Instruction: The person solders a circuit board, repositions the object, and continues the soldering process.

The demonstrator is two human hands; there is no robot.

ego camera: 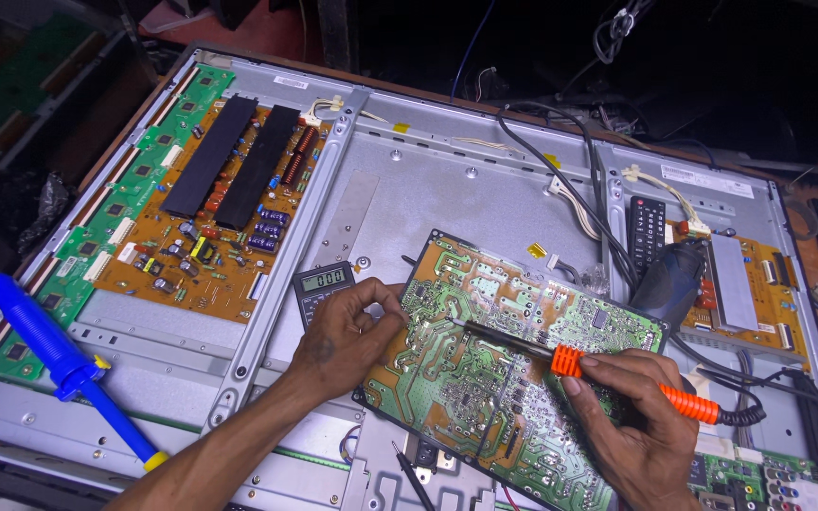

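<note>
The green circuit board (494, 378) lies solder side up, tilted, near the front edge of the opened television's metal back panel (466, 189), which carries everything here. It looks light and stiff but brittle; I'd say it is best taken by its bare edges, never across the solder joints.

The left hand (347, 336) rests at the board's left edge, fingers (385, 305) curled and pinched together on that edge or on something too small to make out. The right hand (636, 416) grips the orange handle of a soldering iron (598, 371), fingers wrapped round it, the tip down on the board's middle.

Just beside the left hand sits a multimeter (322, 282). Toward the panel's left edge are a brown power board (229, 203) and a blue desoldering pump (63, 360); a black remote control (646, 232) lies toward the right.
</note>
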